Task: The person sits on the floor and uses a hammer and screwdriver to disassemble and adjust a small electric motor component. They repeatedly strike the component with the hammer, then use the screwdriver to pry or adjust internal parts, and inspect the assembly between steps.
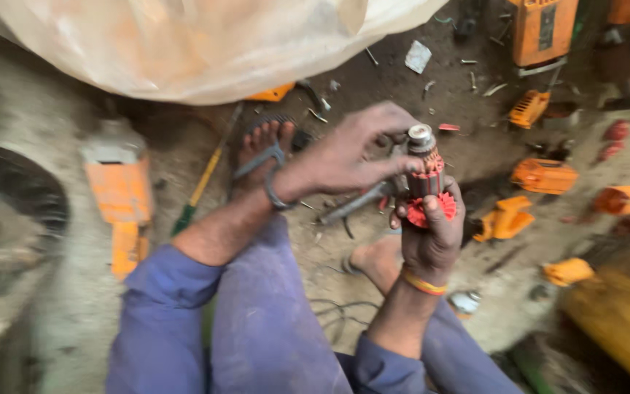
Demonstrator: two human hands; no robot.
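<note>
Motor armature held over a littered dirt floor

The right hand [432, 237] grips the red-finned armature [426, 179] upright from below; the left hand [348, 153] pinches its upper part. Orange tool housings [545, 175] lie scattered about the gritty floor [490, 292], beneath a plastic sheet [198, 44].

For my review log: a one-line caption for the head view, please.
Both hands, left and right, hold a motor armature above a littered floor.
</note>
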